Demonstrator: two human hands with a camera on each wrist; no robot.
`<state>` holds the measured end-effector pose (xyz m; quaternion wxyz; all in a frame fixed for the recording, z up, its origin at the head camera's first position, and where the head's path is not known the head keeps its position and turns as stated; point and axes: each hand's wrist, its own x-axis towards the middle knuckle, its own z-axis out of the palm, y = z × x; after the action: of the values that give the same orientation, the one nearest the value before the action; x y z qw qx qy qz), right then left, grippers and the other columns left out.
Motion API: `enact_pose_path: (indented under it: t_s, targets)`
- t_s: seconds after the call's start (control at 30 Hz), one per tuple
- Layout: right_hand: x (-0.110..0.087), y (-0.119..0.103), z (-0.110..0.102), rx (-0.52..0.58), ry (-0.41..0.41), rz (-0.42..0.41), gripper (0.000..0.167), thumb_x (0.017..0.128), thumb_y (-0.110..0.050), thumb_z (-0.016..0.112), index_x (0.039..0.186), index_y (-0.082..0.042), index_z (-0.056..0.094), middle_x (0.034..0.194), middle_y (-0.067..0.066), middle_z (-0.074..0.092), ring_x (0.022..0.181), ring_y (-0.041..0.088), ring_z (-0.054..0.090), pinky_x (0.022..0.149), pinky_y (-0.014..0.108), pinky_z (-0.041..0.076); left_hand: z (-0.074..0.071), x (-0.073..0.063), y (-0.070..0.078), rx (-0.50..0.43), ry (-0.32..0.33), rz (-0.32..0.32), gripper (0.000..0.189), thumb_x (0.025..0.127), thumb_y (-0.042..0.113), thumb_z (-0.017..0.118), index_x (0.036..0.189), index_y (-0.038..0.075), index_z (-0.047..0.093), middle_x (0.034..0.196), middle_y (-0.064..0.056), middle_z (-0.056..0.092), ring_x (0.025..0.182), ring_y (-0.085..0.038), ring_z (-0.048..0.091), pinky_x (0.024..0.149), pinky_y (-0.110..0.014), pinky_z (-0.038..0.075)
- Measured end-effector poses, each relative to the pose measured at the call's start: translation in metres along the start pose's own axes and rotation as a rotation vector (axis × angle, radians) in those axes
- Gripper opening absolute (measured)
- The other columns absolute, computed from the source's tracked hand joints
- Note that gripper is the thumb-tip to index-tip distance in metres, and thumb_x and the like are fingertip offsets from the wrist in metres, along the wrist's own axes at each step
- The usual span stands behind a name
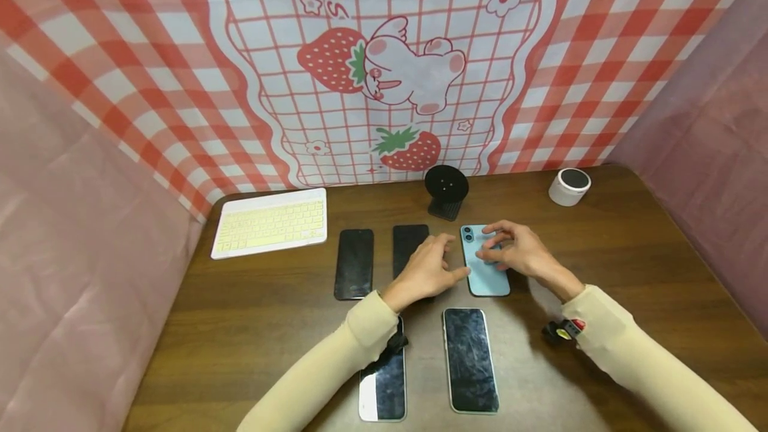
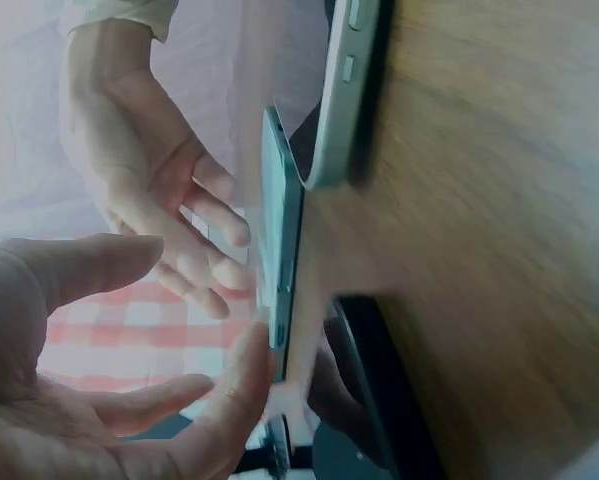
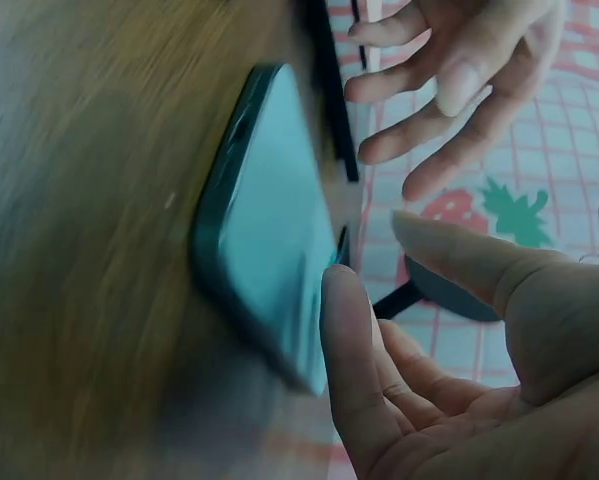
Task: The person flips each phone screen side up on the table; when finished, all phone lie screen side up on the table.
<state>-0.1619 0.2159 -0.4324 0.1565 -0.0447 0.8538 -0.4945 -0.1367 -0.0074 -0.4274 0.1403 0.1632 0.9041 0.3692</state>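
A light blue phone lies with its back up and its twin camera lenses at the top left. Over its upper right part is my right hand, fingers spread and loosely bent, holding nothing. My left hand is at the phone's left side, thumb and fingers apart, palm towards it. Below that hand, a dark phone is partly hidden. In the right wrist view, the right fingertips overlap the far end of the blue phone. The left wrist view shows both palms facing each other across it.
Further phones lie screen up: a black one to the left, one in front, and another under the left forearm. Behind stand a black round-topped stand and a white cylinder. A white keyboard lies at back left.
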Motion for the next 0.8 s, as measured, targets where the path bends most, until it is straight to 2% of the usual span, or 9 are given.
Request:
enact_pose_path:
  t_s: [0.2, 0.4, 0.57, 0.7, 0.8]
  targets:
    - [0.007, 0.015, -0.014, -0.010, 0.030, -0.006, 0.046, 0.101, -0.018, 0.069, 0.137, 0.007, 0.055, 0.117, 0.029, 0.071, 0.083, 0.015, 0.074, 0.069, 0.029, 0.063, 0.011, 0.008, 0.016, 0.115, -0.035, -0.005, 0.065, 0.098, 0.041, 0.071, 0.151, 0.009, 0.052, 0.140, -0.015, 0.059, 0.125, -0.028, 0.060, 0.101, -0.042, 0.052]
    - [0.014, 0.022, -0.025, 0.030, 0.038, 0.030, 0.044, 0.104, -0.019, 0.064, 0.137, 0.009, 0.054, 0.124, 0.031, 0.068, 0.081, 0.008, 0.071, 0.069, 0.027, 0.062, 0.026, 0.013, 0.029, 0.175, -0.037, -0.047, 0.066, 0.098, 0.044, 0.071, 0.152, 0.012, 0.051, 0.143, -0.017, 0.056, 0.122, -0.031, 0.063, 0.102, -0.041, 0.053]
    - [0.018, 0.026, -0.029, 0.039, 0.033, 0.038, 0.044, 0.104, -0.018, 0.063, 0.136, 0.011, 0.054, 0.117, 0.027, 0.072, 0.077, 0.004, 0.070, 0.068, 0.026, 0.062, 0.036, 0.015, 0.040, 0.255, -0.043, -0.081, 0.066, 0.098, 0.048, 0.069, 0.153, 0.017, 0.050, 0.150, -0.016, 0.052, 0.131, -0.033, 0.059, 0.109, -0.042, 0.050]
    - [0.023, 0.030, -0.031, 0.059, 0.024, 0.035, 0.044, 0.105, -0.016, 0.062, 0.137, 0.013, 0.053, 0.115, 0.027, 0.071, 0.075, 0.004, 0.071, 0.068, 0.026, 0.062, 0.045, 0.016, 0.048, 0.343, -0.043, -0.096, 0.069, 0.096, 0.052, 0.070, 0.153, 0.019, 0.050, 0.153, -0.016, 0.049, 0.137, -0.032, 0.055, 0.107, -0.041, 0.052]
    - [0.025, 0.032, -0.033, 0.064, 0.014, 0.030, 0.044, 0.106, -0.016, 0.060, 0.138, 0.014, 0.053, 0.117, 0.030, 0.070, 0.074, 0.005, 0.072, 0.067, 0.026, 0.062, 0.052, 0.016, 0.052, 0.397, -0.039, -0.098, 0.069, 0.095, 0.054, 0.071, 0.151, 0.019, 0.051, 0.151, -0.016, 0.048, 0.135, -0.032, 0.055, 0.100, -0.039, 0.056]
